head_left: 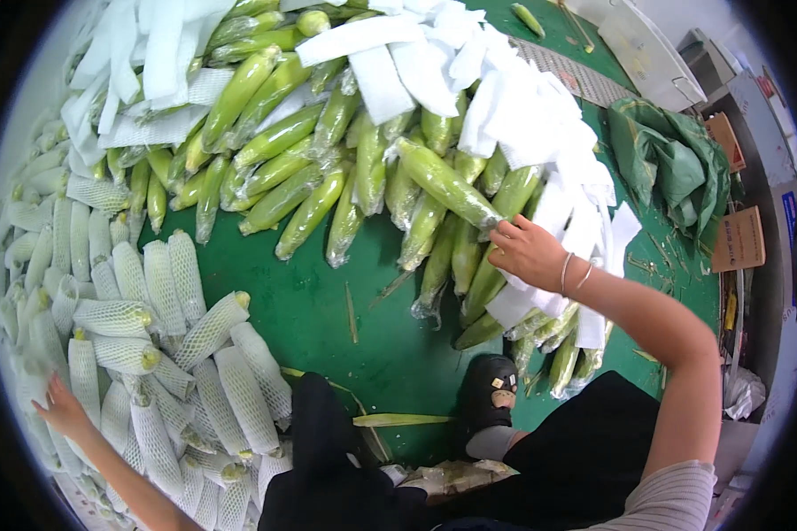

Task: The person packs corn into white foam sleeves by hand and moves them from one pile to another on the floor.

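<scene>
My right hand is closed on the lower end of a green ear of corn in clear plastic film. That ear slants over a heap of other film-wrapped ears. Off to the left, my left hand has its fingers apart beside a pile of ears in white foam net sleeves. Just beyond its fingertips a whitish shape is blurred, so I cannot tell if it touches the hand.
Loose white foam sleeves lie on the heap's far and right sides. A green floor with husk scraps shows between the piles. A green sack, a cardboard box and a white bin stand right. My shoe is near.
</scene>
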`<state>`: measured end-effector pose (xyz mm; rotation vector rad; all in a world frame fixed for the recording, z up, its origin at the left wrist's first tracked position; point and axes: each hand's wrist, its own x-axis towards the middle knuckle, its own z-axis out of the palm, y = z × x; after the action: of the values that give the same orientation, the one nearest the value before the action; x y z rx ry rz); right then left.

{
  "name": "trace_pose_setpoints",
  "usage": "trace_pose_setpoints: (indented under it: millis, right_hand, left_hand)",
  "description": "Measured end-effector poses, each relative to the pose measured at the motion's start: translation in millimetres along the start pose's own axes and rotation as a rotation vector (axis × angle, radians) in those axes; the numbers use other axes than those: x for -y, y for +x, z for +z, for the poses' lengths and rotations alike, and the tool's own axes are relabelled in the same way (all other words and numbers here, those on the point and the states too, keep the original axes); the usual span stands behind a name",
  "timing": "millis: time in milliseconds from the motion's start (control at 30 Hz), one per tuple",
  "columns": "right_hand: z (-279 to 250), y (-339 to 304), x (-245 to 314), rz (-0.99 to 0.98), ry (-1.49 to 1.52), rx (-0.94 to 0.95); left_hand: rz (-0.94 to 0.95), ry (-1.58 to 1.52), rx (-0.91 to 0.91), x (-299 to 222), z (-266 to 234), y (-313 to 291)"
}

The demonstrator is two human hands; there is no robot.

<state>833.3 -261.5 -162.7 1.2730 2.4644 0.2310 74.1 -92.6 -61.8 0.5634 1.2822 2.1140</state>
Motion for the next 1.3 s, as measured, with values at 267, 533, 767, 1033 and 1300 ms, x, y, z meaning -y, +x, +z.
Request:
trace_pose_setpoints:
  millis: [267,533,767,1033,1300]
  right_hand:
    - [-43.3,43.9,-15.8,0.050,0.616,-0.042]
    - [-27.6,98.8,26.3,0.826,2.204,-0.699]
    - [24.6,57.1,27.4,1.014,1.813,-0.674]
    - [24.6,22.3,-17.9,1.126,2.476,-0.832]
    - [47.6,26.0,2.5,1.218,1.062,-0.498]
  left_hand:
    - [-0.503,0.464,1.069,256.5,167.1,-308.0]
    - [-1.253,-0.365,1.099,306.6,250.6,-447.7]
    - [-0.944,-0.101,1.345,319.8,254.0,-495.5]
    - [-1.096,-0.314,0.722,326.7,268.6,-544.4]
    - [-1.245,0.046,1.191,342.9,243.5,-553.4]
